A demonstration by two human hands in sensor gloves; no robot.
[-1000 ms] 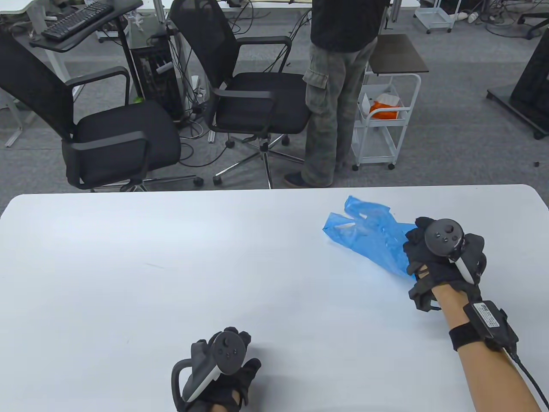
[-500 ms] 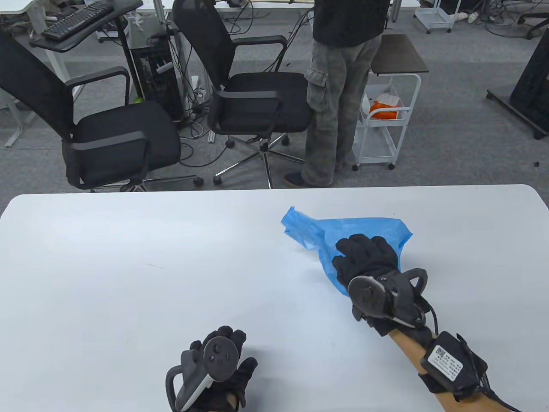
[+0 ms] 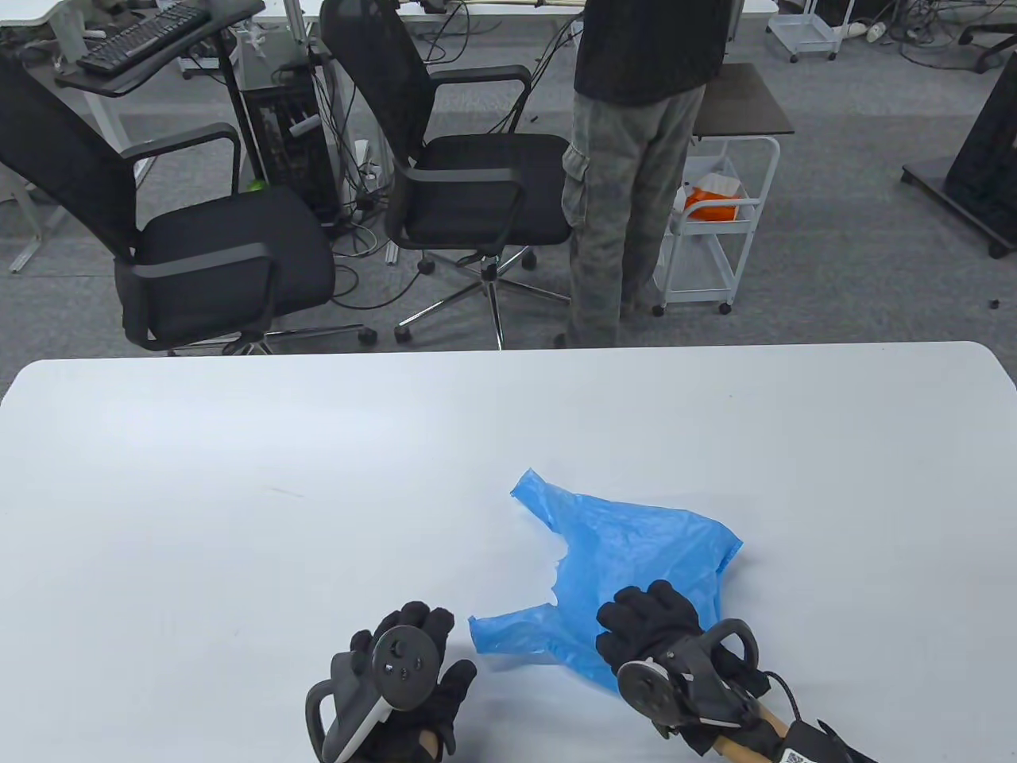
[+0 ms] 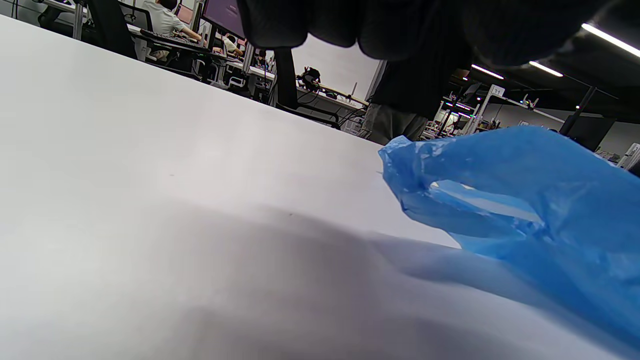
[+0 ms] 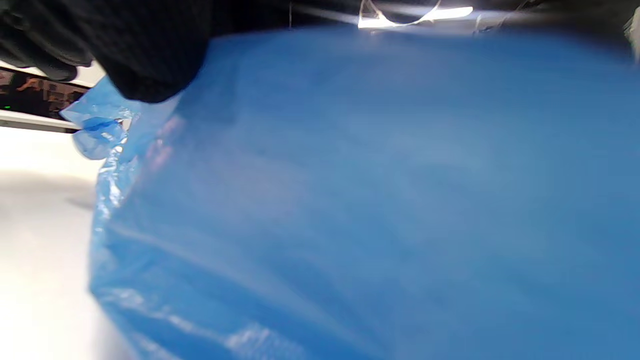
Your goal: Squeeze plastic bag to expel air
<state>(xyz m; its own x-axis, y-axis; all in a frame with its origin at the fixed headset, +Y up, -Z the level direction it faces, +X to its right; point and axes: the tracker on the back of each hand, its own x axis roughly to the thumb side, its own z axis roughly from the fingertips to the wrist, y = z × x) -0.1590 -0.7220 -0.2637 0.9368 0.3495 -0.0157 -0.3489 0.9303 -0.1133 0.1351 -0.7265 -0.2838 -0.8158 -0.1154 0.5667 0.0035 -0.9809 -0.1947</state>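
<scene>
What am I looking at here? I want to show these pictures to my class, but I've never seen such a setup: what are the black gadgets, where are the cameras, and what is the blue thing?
These are a person's two hands in black sensor gloves, each with a tracker strapped to its back. One camera looks down at the white table; two more sit on the wrists, so their pictures are close and low. The blue thing is a thin plastic bag lying crumpled on the table. The right hand rests on its near part, fingers on the plastic. The left hand lies beside the bag's handle without holding it.
</scene>
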